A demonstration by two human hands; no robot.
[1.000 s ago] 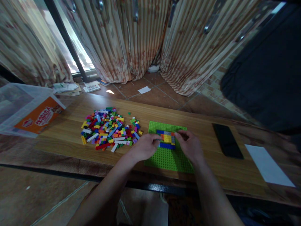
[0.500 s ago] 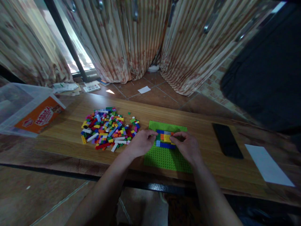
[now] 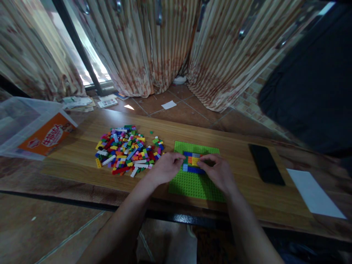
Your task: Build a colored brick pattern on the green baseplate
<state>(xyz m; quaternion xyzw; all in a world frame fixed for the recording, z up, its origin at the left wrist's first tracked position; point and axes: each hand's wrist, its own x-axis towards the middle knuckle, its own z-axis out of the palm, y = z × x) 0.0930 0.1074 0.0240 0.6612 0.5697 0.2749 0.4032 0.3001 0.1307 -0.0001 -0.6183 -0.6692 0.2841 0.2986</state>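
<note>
A block of joined building bricks [image 3: 194,160] in blue, orange, yellow and green lies on a green studded baseplate [image 3: 192,187]. My left hand [image 3: 170,167] has its thumb and fingers drawn together at the block's left edge, touching the green bricks. From the right, my right hand [image 3: 216,169] bends its thumb and forefinger onto the yellow bricks. Its fingers cover the block's right end. A blue row with a light blue brick [image 3: 185,167] forms the near side. Whether a loose brick sits in either pinch is too small to make out.
Left of the baseplate is a heap of loose bricks [image 3: 129,150]. A clear plastic tub [image 3: 33,128] with an orange label stands at the table's left end. On the right lie a black phone [image 3: 266,164] and a white sheet [image 3: 315,192]. The table's front edge [image 3: 178,217] is dark.
My right fingertips have shifted slightly left over the yellow bricks. My left hand stays at the block's left edge, nearly still.
</note>
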